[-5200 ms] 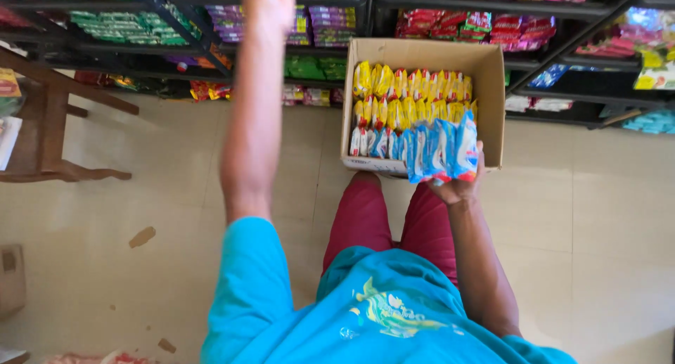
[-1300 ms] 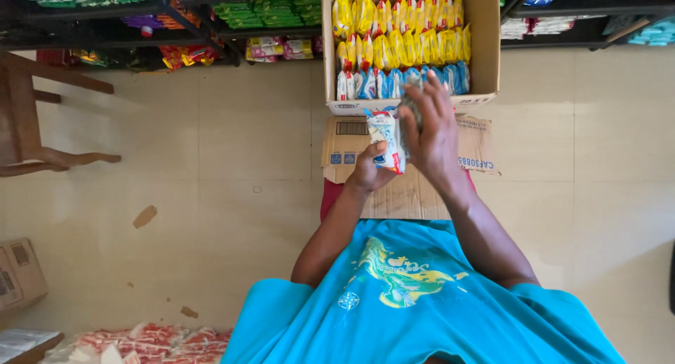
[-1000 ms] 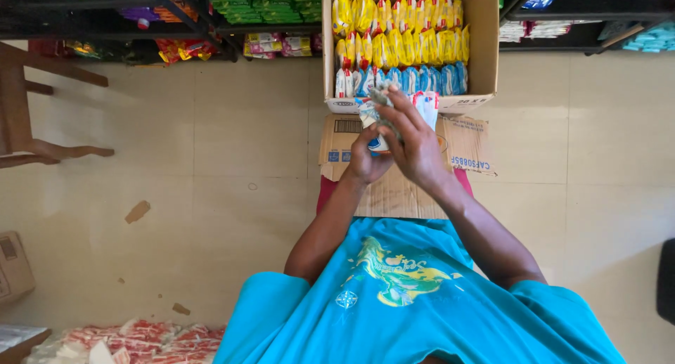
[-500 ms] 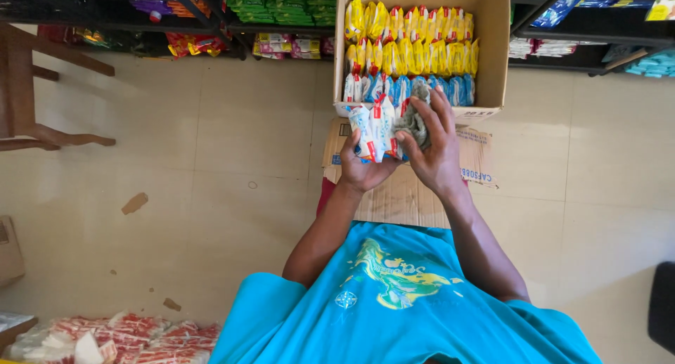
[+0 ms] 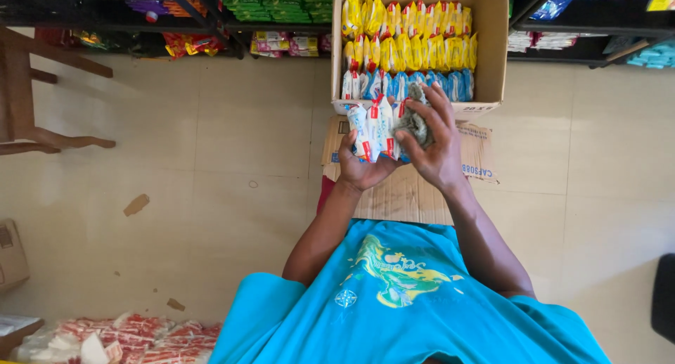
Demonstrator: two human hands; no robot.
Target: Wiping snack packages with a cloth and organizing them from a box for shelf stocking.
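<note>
Head view: left hand [image 5: 360, 169] clasped around a fan of white-and-blue sachets [image 5: 374, 128], held upright just below the open carton [image 5: 492, 48] of yellow and blue packets. Right hand [image 5: 437, 150] pinching a grey cloth [image 5: 413, 124] against those sachets, above flattened cardboard [image 5: 411, 188] on the lap.

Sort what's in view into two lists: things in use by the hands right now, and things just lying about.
In use:
- white packets, in the left hand
- grey cloth, in the right hand
- open carton of yellow and blue packets
- flattened cardboard on the lap

Lying about:
- wooden stool
- shelf goods
- red-and-white packs on the floor
</note>
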